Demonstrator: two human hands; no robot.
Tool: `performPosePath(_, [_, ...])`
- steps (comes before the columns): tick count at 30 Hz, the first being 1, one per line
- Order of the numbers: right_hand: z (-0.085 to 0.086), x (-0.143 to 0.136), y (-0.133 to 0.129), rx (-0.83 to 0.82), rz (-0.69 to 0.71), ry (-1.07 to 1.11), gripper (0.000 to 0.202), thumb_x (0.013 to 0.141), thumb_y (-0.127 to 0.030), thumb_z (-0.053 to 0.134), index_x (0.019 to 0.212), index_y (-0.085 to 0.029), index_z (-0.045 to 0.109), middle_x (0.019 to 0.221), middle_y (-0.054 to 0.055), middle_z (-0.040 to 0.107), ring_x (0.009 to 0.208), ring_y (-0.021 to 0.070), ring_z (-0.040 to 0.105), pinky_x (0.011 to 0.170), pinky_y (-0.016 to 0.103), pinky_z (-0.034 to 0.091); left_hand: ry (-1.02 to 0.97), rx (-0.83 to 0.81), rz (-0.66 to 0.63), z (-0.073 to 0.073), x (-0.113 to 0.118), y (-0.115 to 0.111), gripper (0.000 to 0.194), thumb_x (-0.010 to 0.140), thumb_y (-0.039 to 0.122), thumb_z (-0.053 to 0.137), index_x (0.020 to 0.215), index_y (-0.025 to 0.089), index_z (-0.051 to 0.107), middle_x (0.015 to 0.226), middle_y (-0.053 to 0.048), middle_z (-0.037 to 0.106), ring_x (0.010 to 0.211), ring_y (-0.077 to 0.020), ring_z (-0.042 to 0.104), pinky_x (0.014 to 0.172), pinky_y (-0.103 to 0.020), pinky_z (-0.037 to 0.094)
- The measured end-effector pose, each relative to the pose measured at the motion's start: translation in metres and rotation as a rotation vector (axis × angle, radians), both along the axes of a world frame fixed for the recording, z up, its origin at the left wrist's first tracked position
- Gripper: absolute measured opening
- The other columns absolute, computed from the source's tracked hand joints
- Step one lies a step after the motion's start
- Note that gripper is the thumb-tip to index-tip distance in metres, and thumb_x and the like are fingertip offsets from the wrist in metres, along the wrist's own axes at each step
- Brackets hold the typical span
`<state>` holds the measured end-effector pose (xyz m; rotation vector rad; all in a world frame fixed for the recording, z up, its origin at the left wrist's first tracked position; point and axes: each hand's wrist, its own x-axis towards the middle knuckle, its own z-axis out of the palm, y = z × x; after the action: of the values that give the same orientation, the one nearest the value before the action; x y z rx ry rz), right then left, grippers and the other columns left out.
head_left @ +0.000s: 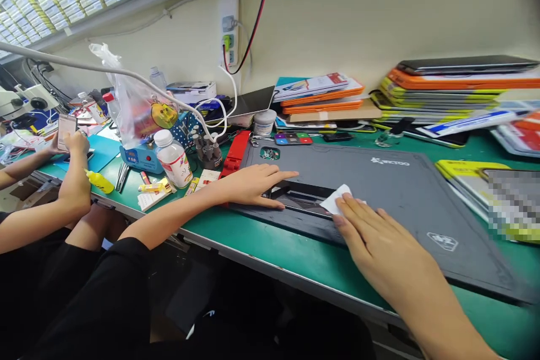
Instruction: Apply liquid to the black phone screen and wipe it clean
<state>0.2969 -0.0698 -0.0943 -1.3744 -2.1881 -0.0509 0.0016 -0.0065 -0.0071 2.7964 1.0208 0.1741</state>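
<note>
A dark, glossy smartphone (301, 197) lies flat on a grey work mat (346, 166). My left hand (247, 184) holds its left end, with the thumb along the near edge and the forefinger stretched along the far edge. At the phone's right end, my right hand (382, 236) presses a folded white wipe (334, 200) onto the glass. The wipe lies under and between the right fingertips, and its underside is hidden. Part of the phone's left end is covered by my left hand.
A plastic bottle (174, 160), a blue device (142, 156) and a yellow bottle (100, 181) stand left. Stacked boxed screens (439, 93) line the wall. More yellow-edged packs (468, 185) lie right. A co-worker's hands hold a phone (66, 132) at far left.
</note>
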Motion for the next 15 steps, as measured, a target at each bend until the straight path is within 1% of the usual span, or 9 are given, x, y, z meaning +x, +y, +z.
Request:
performPosePath(2, [0.004,-0.003,-0.009,0.056,-0.008,0.012,0.066,0.115,-0.050,0.024,0.153,-0.009,0.061,0.156,0.019,0.063,0.144,0.0378,0.062,0.124,0.059,0.046,0.000,0.003,-0.008,0.002,0.000,0.001,0.083,0.104,0.056,0.065,0.167,0.010,0.036,0.138,-0.020,0.063,0.128,-0.0333,0.061,0.111,-0.043,0.047])
performPosePath(5, [0.013,-0.008,-0.028,0.144,-0.008,-0.022,0.059,0.116,-0.043,0.035,0.149,-0.003,0.063,0.150,0.023,0.066,0.139,0.0391,0.066,0.119,0.059,0.050,0.001,0.027,-0.002,0.005,-0.001,0.005,0.081,0.104,0.058,0.064,0.167,0.014,0.037,0.131,-0.017,0.065,0.125,-0.0318,0.063,0.108,-0.041,0.048])
performPosePath(8, [0.020,-0.012,-0.036,0.159,-0.046,-0.056,0.055,0.115,-0.040,0.041,0.149,-0.002,0.062,0.151,0.022,0.065,0.138,0.0373,0.067,0.117,0.055,0.052,0.002,0.048,-0.013,0.005,-0.001,0.009,0.080,0.104,0.061,0.061,0.166,0.017,0.037,0.129,-0.016,0.065,0.121,-0.0304,0.064,0.104,-0.039,0.050])
performPosePath(10, [0.023,-0.014,-0.031,0.153,-0.063,-0.056,0.056,0.116,-0.040,0.038,0.148,-0.002,0.064,0.152,0.020,0.065,0.139,0.0361,0.066,0.118,0.054,0.051,0.007,0.071,-0.019,0.005,-0.003,0.012,0.080,0.105,0.063,0.059,0.167,0.018,0.035,0.127,-0.015,0.065,0.120,-0.0300,0.064,0.103,-0.038,0.049])
performPosePath(15, [0.028,-0.018,-0.004,0.072,-0.080,-0.034,0.062,0.117,-0.044,0.031,0.149,-0.002,0.064,0.155,0.018,0.063,0.143,0.0351,0.064,0.122,0.055,0.048,0.016,0.091,-0.005,0.005,-0.004,0.016,0.081,0.105,0.065,0.057,0.167,0.019,0.034,0.131,-0.015,0.065,0.122,-0.0308,0.064,0.104,-0.039,0.050])
